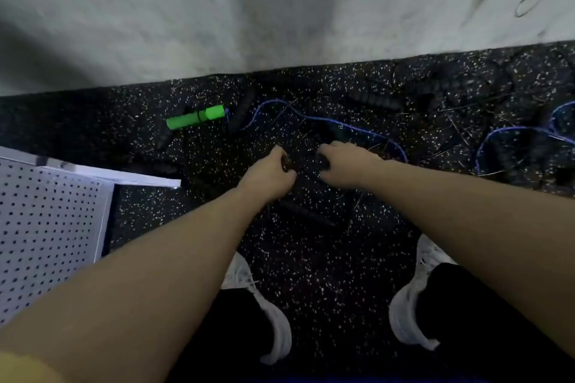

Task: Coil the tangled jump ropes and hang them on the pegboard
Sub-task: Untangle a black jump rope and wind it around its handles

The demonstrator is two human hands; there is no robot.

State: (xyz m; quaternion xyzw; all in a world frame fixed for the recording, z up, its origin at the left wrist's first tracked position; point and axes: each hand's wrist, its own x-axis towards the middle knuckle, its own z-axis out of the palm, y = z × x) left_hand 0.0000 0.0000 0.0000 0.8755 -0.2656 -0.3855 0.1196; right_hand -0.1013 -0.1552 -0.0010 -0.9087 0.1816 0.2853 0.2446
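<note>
Both hands, left hand [270,169] and right hand [340,162], are curled at center, apparently pinching a dark rope between them; blue rope [342,126] lies just beyond, running left-right

Matt black rubber floor [311,258] flecked with white, grainy. Smooth bright-green plastic handle [195,117] near the wall edge. Thin blue cord [348,127], slick-looking. White perforated metal pegboard [46,227] at the left edge, satin. Rough pale plaster wall [249,15]. White mesh-cloth shoes [410,298].
</note>
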